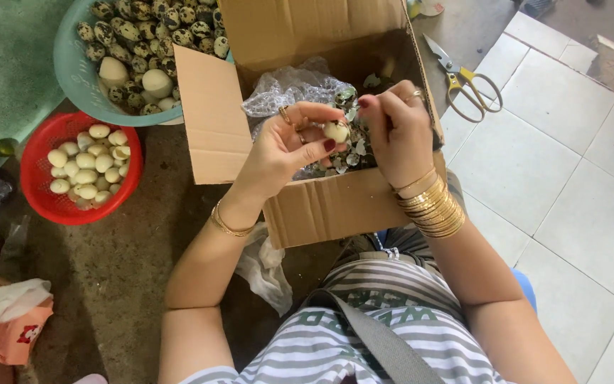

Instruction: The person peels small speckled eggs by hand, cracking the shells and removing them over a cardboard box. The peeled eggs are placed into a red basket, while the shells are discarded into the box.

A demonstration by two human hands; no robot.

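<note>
- A pink packet [8,331] with a white plastic bag on it lies on the floor [129,284], far left of the cardboard box [321,206] and lower in view.
- A red basket [40,192] of pale peeled eggs [88,162] sits on the floor just left of the box.
- A teal basket [72,78] stands above the red one, against the box's left flap; it holds speckled eggs [143,25] and a few larger pale ones.
- The open box stands on the floor in front of the person; crumpled clear plastic [289,89] and bits of broken shell [353,153] lie inside it.
- The left hand [285,146] is over the box, its fingertips pinched on a small pale egg [336,131]; it wears rings and a thin bracelet.
- The right hand [399,131] is also over the box, right beside the left; its fingertips are curled and meet the egg from the right. A stack of gold bangles [431,206] sits on that wrist.
- A pair of scissors [463,78] with yellow handles lies open on the floor, just right of the box.
- White tiles [556,163] cover the floor further right of the box.
</note>
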